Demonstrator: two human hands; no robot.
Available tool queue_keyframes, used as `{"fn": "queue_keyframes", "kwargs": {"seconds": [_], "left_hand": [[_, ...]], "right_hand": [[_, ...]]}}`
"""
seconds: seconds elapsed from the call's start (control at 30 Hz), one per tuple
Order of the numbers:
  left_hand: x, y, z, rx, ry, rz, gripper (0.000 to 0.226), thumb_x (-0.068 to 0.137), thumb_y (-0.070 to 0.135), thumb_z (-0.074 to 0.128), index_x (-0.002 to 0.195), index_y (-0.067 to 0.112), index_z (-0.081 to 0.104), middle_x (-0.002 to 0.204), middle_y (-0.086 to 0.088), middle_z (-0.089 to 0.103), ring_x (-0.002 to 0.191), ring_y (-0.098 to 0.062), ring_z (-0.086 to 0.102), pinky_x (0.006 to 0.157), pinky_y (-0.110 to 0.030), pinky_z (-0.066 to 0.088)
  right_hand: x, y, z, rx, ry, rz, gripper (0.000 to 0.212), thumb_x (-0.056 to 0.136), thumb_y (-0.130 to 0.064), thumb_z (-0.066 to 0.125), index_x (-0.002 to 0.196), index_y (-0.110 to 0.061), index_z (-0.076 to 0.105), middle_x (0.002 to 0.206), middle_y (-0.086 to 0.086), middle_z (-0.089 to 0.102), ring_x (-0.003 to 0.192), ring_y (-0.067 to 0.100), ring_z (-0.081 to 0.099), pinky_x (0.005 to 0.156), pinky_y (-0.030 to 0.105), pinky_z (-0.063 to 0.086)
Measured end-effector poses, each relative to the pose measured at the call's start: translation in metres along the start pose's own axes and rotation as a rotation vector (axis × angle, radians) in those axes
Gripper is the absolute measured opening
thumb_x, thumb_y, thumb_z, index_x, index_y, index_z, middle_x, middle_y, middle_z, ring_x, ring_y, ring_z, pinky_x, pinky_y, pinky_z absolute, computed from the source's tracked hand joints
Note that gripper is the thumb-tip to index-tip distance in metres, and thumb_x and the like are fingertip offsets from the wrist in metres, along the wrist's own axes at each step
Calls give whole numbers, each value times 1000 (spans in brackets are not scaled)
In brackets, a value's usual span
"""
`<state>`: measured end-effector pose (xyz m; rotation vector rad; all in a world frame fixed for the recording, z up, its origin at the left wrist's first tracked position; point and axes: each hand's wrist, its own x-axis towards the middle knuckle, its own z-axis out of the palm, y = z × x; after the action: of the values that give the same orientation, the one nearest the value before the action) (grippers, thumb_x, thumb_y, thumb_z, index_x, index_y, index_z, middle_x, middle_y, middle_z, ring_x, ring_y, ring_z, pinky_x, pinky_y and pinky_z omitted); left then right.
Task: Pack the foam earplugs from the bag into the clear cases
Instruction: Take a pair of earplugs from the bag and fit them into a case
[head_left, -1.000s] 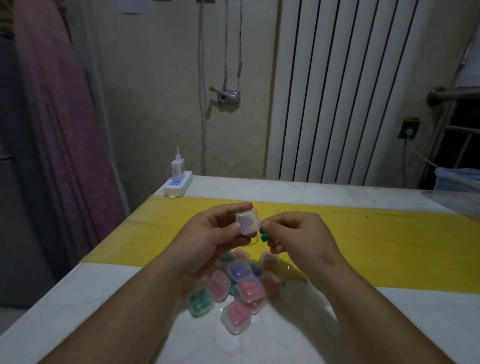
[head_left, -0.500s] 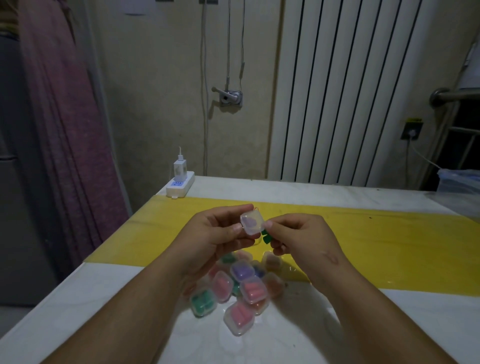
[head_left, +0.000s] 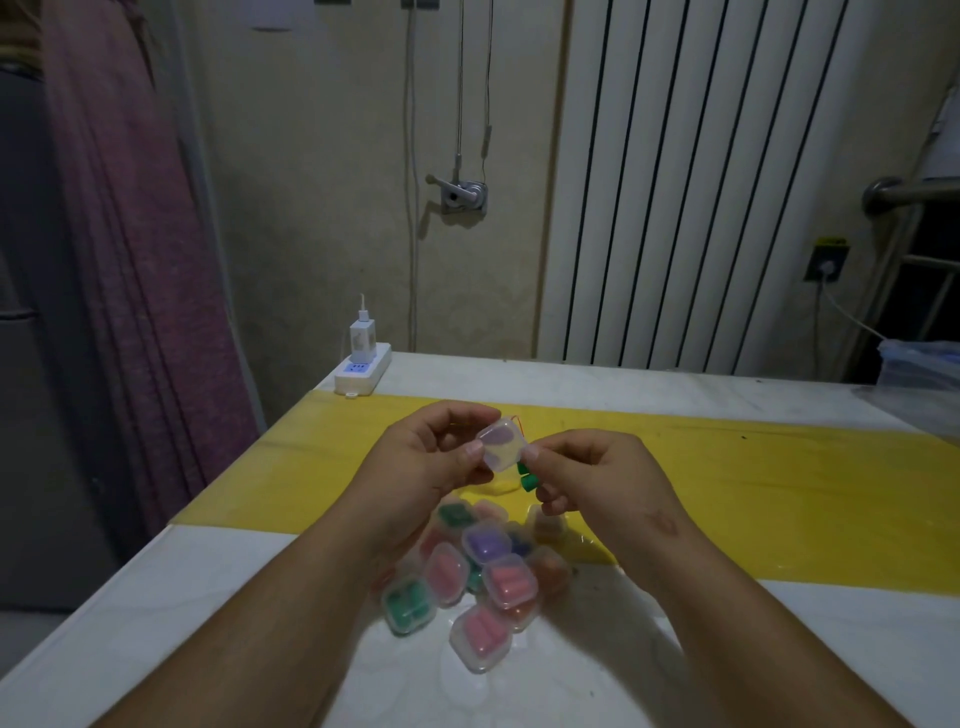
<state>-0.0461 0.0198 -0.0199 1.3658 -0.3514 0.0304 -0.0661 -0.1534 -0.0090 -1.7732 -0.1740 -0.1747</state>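
Above the surface (head_left: 234, 613), clear case (head_left: 501, 446) is gripped in left hand (head_left: 431, 465) fingers (head_left: 469, 451); green earplugs (head_left: 530, 480) are clenched in right hand (head_left: 597, 478), thumb at case edge. It should be thumbed open gently & kept level, plugs compressed & fed in 1 by 1.

The small case (head_left: 501, 447) above the table (head_left: 171, 582) is clear, smooth plastic, like the filled cases (head_left: 506, 579) lying on it. The table top looks white and glossy; the yellow strip (head_left: 779, 493) across it shines too. Left of the table hangs matt purple cloth (head_left: 130, 260).
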Motion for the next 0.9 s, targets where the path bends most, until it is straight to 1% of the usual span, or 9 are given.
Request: {"fn": "queue_keyframes", "kwargs": {"seconds": [0.1,0.2,0.33,0.43,0.5,0.6,0.7,0.8,0.9], "left_hand": [[-2,0,1,-2,-28,-17,26,89,-12,51,107,2,64,97,-16,70,88,-27,66,81,-36,58],[-2,0,2,8,-24,-15,26,88,-14,52,104,2,64,99,-11,71,92,-28,68,86,-41,56],[0,0,1,-20,-3,-7,25,80,7,66,106,7,67,104,-13,70,87,-26,69,81,-39,58],[-1,-1,2,-7,4,7,24,74,14,73,97,9,70,94,-11,71,84,-27,69,85,-43,58],[-1,-1,3,39,30,39,18,76,8,77,92,11,71,95,-9,72,89,-25,69,87,-41,57],[-1,-1,3,119,92,84,24,78,-6,72,91,14,70,99,-3,74,88,-16,67,81,-28,57],[-3,1,6,130,92,98,25,77,-11,70,93,9,68,97,-1,74,83,-10,68,74,-20,56],[-3,0,8,165,81,108,25,76,-9,72,96,5,67,96,-4,74,88,-14,71,76,-22,57],[-3,-1,7,301,100,116,23,76,-2,76,95,10,69,92,-1,74,90,-17,70,77,-27,58]], "right_hand": [[-5,-4,3,-75,-10,-28,10,74,-31,80,74,-21,77,66,-5,70,56,5,58,54,26,49],[-4,-3,4,-158,44,-78,11,73,-34,81,72,-24,77,67,-8,71,53,3,55,57,26,47],[0,3,4,-436,127,-213,15,74,-42,79,82,-30,76,80,-9,67,68,-1,57,59,11,39],[0,4,6,-502,137,-280,12,76,-37,78,86,-31,76,82,-12,64,75,-6,57,62,6,40],[1,5,5,-437,136,-231,9,76,-27,76,85,-30,76,84,-11,68,73,-4,60,66,7,44],[3,2,5,-63,83,40,12,78,-18,65,75,-14,77,74,6,72,63,13,60,66,33,53],[1,2,7,115,-9,192,21,86,-21,68,78,-3,75,60,3,63,57,16,55,59,30,48],[-1,4,9,155,-35,165,23,87,-21,69,80,0,75,56,-2,60,57,14,53,57,27,46],[-1,5,9,148,-9,147,18,85,-19,70,79,-3,76,54,-1,57,53,15,48,54,27,42]]}}
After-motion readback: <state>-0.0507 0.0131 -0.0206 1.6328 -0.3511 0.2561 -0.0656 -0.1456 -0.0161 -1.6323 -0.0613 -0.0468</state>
